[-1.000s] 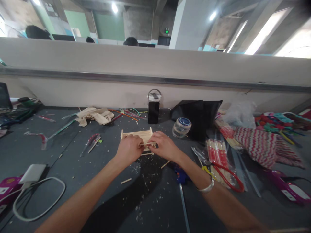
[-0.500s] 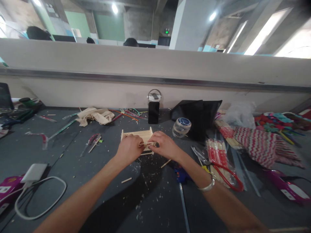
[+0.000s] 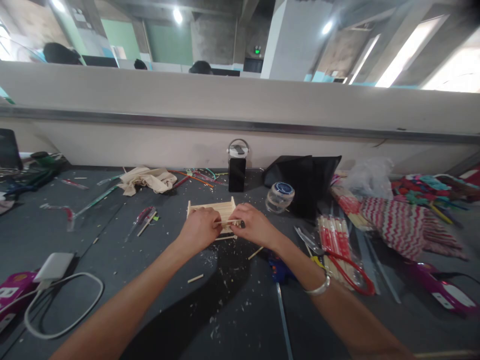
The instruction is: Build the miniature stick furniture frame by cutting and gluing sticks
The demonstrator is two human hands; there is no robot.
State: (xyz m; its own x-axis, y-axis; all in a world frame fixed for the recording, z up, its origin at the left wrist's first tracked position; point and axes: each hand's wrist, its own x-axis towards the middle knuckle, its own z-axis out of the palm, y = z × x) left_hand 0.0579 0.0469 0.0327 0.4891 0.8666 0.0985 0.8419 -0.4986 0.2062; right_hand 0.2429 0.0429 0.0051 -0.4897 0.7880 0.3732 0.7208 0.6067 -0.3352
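A small frame of pale wooden sticks (image 3: 213, 206) rests on the dark table, partly covered by both hands. My left hand (image 3: 200, 225) is closed at its near left side, fingertips pinching the left end of a thin wooden stick (image 3: 229, 221). Closed round the right end of that stick is my right hand (image 3: 253, 225), with a small dark thing at its fingertips that is too small to make out. Loose stick pieces (image 3: 195, 278) lie nearer on the table.
Behind the frame stands a black phone (image 3: 237, 175). To the right are a clear jar (image 3: 279, 196), red-handled scissors (image 3: 350, 272), packed sticks (image 3: 333, 235) and a blue glue gun (image 3: 278, 270) beneath my forearm. A white charger (image 3: 55, 266) with cable lies left.
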